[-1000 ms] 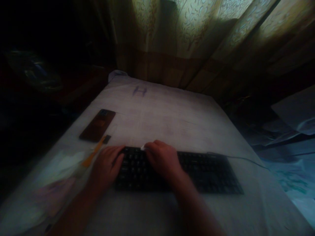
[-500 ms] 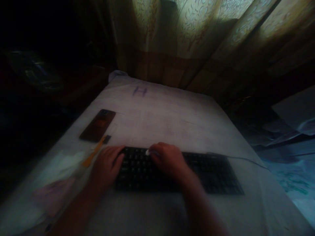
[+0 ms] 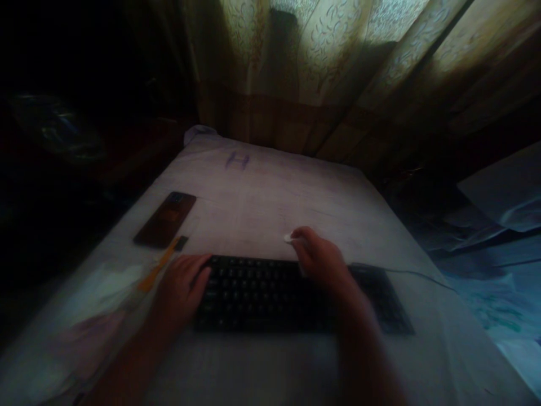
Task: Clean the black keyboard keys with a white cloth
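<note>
A black keyboard (image 3: pixel 262 293) lies across a pale cloth-covered table (image 3: pixel 262 203) in dim light. My left hand (image 3: pixel 181 285) rests on the keyboard's left end with its fingers curled over the edge. My right hand (image 3: pixel 323 259) is raised over the keyboard's back edge near the middle, fingers pinched on a small white thing (image 3: pixel 289 238) that I cannot make out. A thin cable (image 3: pixel 414 273) runs from the keyboard to the right.
A dark phone (image 3: pixel 165 220) lies at the table's left side, with an orange strip (image 3: pixel 158 265) and pale wrappers (image 3: pixel 105 287) nearer me. Patterned curtains (image 3: pixel 329 51) hang behind the table. Crumpled fabric or paper (image 3: pixel 499 225) lies off to the right.
My right hand has moved to the right and away from me, from the keyboard's upper left keys to beyond its back edge, carrying the small white thing. The left hand has stayed put.
</note>
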`<state>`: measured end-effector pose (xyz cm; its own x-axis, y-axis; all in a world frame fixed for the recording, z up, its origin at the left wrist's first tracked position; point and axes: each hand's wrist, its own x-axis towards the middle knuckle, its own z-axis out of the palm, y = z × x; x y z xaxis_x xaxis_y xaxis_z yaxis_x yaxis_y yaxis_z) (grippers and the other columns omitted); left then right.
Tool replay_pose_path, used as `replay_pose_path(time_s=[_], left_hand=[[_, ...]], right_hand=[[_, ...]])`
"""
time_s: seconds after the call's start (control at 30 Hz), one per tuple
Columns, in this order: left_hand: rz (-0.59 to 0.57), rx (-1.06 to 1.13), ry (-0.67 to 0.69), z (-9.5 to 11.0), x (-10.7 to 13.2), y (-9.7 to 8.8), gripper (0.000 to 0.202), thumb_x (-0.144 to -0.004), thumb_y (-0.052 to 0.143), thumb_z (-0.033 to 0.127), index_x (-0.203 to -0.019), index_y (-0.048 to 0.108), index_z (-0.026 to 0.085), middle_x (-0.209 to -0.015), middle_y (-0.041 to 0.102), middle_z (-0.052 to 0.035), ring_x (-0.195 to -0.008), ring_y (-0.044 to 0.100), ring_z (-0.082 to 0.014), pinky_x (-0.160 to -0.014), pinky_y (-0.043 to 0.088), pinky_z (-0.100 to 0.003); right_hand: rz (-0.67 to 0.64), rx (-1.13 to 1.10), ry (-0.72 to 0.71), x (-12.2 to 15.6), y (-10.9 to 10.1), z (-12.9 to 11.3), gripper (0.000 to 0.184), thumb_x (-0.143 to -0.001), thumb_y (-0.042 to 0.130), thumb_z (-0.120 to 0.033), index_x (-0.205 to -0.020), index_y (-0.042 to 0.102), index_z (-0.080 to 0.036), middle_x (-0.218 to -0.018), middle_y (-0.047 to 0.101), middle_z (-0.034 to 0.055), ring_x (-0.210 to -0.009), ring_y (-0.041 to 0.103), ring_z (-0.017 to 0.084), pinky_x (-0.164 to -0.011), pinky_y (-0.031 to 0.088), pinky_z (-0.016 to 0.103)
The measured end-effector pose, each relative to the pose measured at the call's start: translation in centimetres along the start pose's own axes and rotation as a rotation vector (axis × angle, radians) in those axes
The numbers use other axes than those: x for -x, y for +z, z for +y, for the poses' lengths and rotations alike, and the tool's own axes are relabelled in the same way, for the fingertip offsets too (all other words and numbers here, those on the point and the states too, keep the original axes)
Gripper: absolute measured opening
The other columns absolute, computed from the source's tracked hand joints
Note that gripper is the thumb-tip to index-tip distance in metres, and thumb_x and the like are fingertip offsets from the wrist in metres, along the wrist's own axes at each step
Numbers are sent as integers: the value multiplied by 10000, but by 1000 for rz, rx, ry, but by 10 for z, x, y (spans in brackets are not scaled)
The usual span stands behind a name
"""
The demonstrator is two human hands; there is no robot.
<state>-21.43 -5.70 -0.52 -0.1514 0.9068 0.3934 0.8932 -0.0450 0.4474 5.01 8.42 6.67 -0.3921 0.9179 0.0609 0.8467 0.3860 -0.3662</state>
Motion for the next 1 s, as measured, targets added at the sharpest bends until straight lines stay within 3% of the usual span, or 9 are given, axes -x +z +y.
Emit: replay_pose_path(time_s=[0.23, 0.5, 0.57, 0.67, 0.73, 0.83, 1.0], left_hand=[[4, -2, 7, -2, -1, 1, 381, -976, 393, 400, -1117, 691, 207, -1053, 757, -76, -990, 684, -248, -905, 546, -445], [1, -6, 68, 6, -3, 4, 427, -974, 377, 411, -1111, 712, 186, -1061, 763, -98, -989, 685, -269, -910, 546, -462], [-7, 5, 56, 8, -3, 5, 423, -970, 383, 413, -1110, 714, 189, -1068, 762, -96, -994, 688, -268, -918, 546, -465], [-3, 22, 18, 10, -1, 5, 389, -957, 416, 412, -1096, 718, 210, -1057, 763, -83, -986, 697, -260, -913, 556, -462], [1, 37, 3, 11, -1, 2, 360, -950, 431, 403, -1068, 723, 229, -1031, 767, -68, -967, 707, -251, -897, 566, -450], [-40, 52, 12, 12, -4, -7, 345, -950, 430, 401, -1007, 733, 245, -986, 775, -53, -931, 721, -240, -871, 579, -423], [-88, 40, 27, 19, -27, -11, 343, -938, 446, 433, -1012, 729, 253, -1023, 778, -43, -967, 722, -244, -884, 572, -416]], right_hand=[[-96, 82, 72, 10, 5, 39, 183, -952, 522, -230, -1077, 655, -213, -841, 750, 79, -774, 702, 248, -651, 423, 302], [-61, 36, 82, 43, 4, 51, 212, -940, 487, -217, -1042, 673, -209, -857, 764, 75, -809, 725, 257, -702, 492, 330], [9, -16, 63, 52, 5, 55, 262, -938, 467, -231, -1111, 662, -205, -940, 770, 87, -855, 730, 255, -745, 524, 348], [217, -141, -43, 66, 10, 57, 334, -920, 466, -246, -1201, 642, -202, -1100, 753, 107, -975, 719, 260, -840, 553, 395], [299, -195, -139, 75, 15, 53, 316, -919, 477, -241, -1173, 662, -205, -1095, 753, 100, -990, 715, 250, -864, 562, 397], [332, -232, -236, 85, 22, 43, 273, -925, 468, -186, -1079, 693, -200, -975, 759, 89, -887, 722, 213, -802, 578, 339], [339, -152, -258, 85, 25, 29, 272, -931, 475, -153, -1048, 715, -204, -926, 720, 82, -769, 694, 180, -683, 565, 277]])
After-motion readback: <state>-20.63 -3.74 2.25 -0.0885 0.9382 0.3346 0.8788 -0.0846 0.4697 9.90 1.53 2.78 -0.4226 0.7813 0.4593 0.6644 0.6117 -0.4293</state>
